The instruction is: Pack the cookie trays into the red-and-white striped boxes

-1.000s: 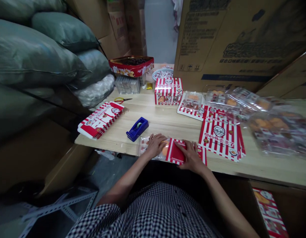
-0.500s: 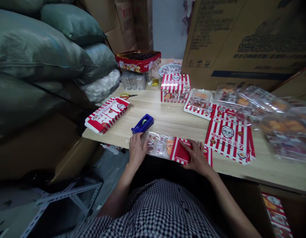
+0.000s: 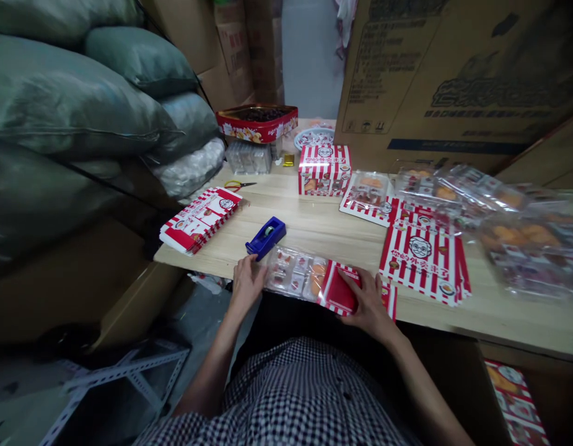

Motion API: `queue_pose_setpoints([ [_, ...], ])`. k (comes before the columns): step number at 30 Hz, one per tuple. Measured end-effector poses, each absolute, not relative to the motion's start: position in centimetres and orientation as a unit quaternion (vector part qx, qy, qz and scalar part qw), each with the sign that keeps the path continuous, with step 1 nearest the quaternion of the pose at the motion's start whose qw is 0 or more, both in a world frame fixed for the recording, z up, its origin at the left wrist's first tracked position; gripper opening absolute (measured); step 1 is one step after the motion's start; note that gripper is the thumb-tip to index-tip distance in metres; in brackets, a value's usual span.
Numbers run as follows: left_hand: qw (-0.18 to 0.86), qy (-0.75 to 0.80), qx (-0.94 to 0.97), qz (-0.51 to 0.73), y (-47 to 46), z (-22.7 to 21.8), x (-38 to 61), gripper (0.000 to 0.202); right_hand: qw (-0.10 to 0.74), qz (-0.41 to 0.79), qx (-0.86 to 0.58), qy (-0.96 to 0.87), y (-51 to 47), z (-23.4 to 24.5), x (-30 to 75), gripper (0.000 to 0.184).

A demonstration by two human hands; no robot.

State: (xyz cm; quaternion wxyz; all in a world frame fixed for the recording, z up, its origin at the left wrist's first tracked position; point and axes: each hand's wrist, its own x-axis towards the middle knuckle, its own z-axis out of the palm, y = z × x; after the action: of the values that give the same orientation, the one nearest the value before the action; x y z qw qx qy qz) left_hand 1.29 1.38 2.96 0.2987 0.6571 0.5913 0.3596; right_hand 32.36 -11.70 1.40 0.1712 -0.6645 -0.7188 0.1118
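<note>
A clear plastic tray of small snack items lies at the near edge of the wooden table, half pushed into a red-and-white striped box sleeve. My left hand rests at the tray's left end, fingers bent against it. My right hand lies flat on the sleeve and holds it down. A blue tape dispenser sits just beyond my left hand.
Flat striped cartons are stacked at the left and the right. An assembled striped box, scissors, a red tin and several filled clear trays lie farther back. Large cardboard boxes and grey sacks surround the table.
My left hand has slid from the top of the tray to its left end. The sleeve and my right hand have stayed near the table edge.
</note>
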Motion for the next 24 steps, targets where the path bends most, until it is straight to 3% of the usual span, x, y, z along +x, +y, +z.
queue_pose_setpoints([
  [4, 0.583, 0.503, 0.547, 0.328, 1.0, 3.2, 1.3, 0.059, 0.186, 0.123, -0.65, -0.727, -12.0, 1.2, 32.1, 0.108],
  [7, 0.637, 0.463, 0.519, 0.333, 1.1, 4.7, 1.9, 0.066, 0.204, 0.116, -0.654, -0.72, -12.2, 1.5, 31.9, 0.108],
  [15, 0.535, 0.445, 0.64, 0.325, -0.3, 8.6, 5.9, 0.057, 0.248, 0.111, -0.657, -0.704, -12.5, 3.7, 30.6, 0.109],
  [21, 0.252, 0.384, 0.835, 0.303, -2.0, 9.2, 11.8, 0.045, 0.311, 0.084, -0.689, -0.649, -11.7, 5.0, 28.9, 0.115],
  [24, 0.193, 0.323, 0.88, 0.289, -0.6, 10.1, 12.5, 0.051, 0.353, 0.047, -0.708, -0.61, -11.0, 4.9, 28.4, 0.116],
])
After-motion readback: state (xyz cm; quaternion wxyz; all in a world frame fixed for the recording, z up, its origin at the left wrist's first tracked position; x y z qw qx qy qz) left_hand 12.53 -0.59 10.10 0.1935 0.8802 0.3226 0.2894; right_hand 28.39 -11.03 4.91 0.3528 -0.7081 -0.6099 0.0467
